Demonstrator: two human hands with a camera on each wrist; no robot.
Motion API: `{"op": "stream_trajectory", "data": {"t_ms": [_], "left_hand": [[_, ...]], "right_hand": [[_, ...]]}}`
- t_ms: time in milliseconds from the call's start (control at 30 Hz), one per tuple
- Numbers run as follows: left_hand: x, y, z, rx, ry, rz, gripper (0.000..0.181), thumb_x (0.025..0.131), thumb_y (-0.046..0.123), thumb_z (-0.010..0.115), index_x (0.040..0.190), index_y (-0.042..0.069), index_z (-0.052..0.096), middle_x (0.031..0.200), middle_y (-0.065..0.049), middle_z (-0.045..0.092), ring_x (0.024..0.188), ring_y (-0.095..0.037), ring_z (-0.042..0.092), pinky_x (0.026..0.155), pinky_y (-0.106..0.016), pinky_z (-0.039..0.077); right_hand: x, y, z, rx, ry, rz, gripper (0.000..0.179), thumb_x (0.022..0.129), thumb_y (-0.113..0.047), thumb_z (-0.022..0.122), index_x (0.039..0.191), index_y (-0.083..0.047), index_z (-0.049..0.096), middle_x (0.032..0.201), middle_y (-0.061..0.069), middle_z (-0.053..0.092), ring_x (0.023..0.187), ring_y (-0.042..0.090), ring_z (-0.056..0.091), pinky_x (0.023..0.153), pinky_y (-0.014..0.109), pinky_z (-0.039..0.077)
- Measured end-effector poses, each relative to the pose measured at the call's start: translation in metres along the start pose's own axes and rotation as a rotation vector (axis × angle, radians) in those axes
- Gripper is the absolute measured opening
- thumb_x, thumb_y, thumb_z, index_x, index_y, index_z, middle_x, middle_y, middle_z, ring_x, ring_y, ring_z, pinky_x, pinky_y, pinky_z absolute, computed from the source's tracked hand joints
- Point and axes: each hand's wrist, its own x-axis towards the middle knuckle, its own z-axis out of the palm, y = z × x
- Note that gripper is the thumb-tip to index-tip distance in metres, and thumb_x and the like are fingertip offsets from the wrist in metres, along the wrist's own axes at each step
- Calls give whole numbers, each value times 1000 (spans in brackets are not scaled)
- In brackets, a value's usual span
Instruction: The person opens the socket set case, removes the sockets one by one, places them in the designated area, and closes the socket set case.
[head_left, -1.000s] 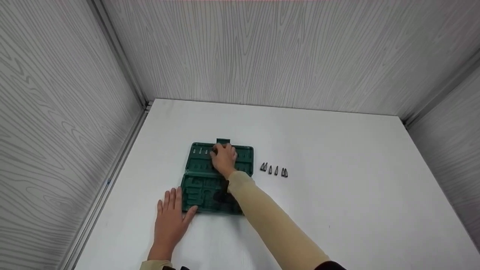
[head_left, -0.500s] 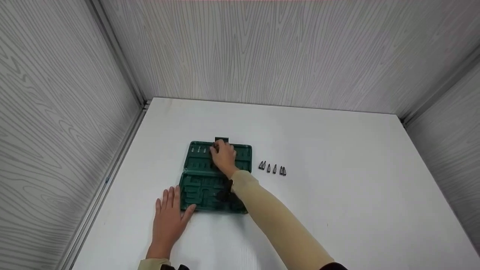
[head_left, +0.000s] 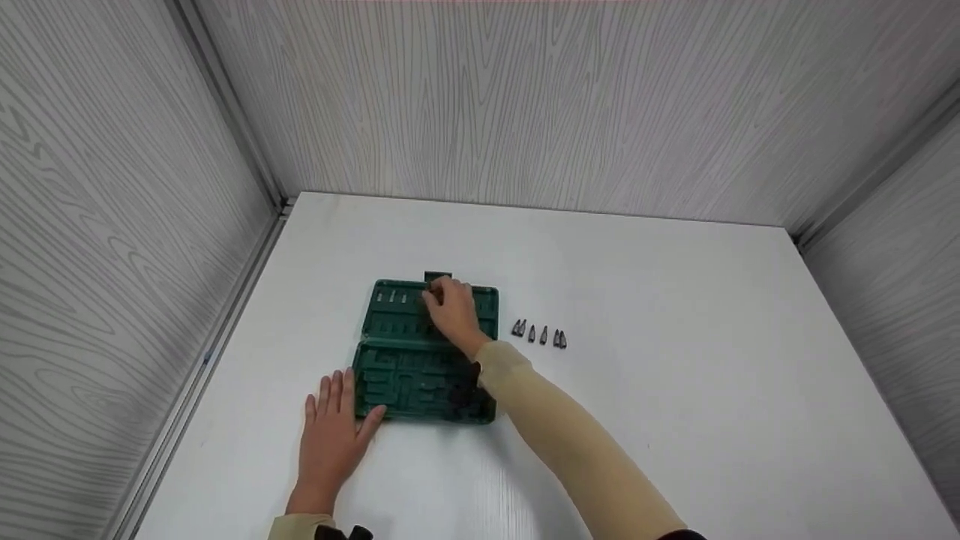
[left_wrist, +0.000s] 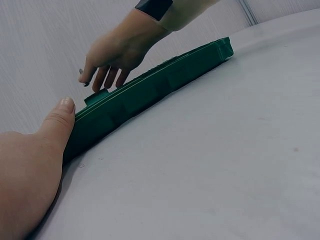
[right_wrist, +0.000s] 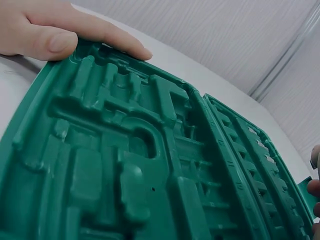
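A green molded tool case (head_left: 420, 416) lies unfolded on the white table. My left hand (head_left: 328, 439) rests flat beside its front left corner, thumb over the front edge; the right wrist view shows its thumb and a finger on the rim. Above the far half is my right hand (head_left: 456, 311), pinching a small metal bit (left_wrist: 81, 73) between thumb and index finger; the other fingers (left_wrist: 111, 77) hang loosely over the case. Several silver bits (head_left: 392, 297) sit in slots at the far left of the case. The right hand hides some of the slots.
Several dark pointed bits (head_left: 532, 333) lie in a loose row on the table right of the case. A latch tab (head_left: 437, 276) sticks out from its far edge. Wood-grain panels (head_left: 480, 105) enclose the table at the back and both sides.
My right hand has shifted slightly rightward over the far half of the case. The left hand stays by the corner. The whole view has drifted a little.
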Motion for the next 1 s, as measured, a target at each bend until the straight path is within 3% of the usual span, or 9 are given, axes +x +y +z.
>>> {"op": "stream_trajectory", "data": {"t_ms": [300,500,1000], "left_hand": [[-1,-1,-1,3,6,-10,85,91,61,41,148,3,17,150,-23,20,138,-38,12,109,-54,5],[0,0,0,-3,-9,-11,86,91,62,39,149,4,14,150,-22,19,139,-37,10,109,-53,3],[1,1,1,-9,0,-5,86,91,61,40,148,2,16,149,-23,20,138,-38,12,109,-54,5]], "right_hand": [[-9,11,-15,85,-89,-74,20,95,-24,55,105,-7,60,100,4,58,91,15,53,82,31,44],[-21,24,-27,61,-91,-69,21,95,-27,55,106,-9,60,100,3,58,90,15,51,80,32,45],[-44,39,-62,167,-40,-61,24,94,-26,56,106,-5,60,99,1,60,85,12,56,74,31,48]]}}
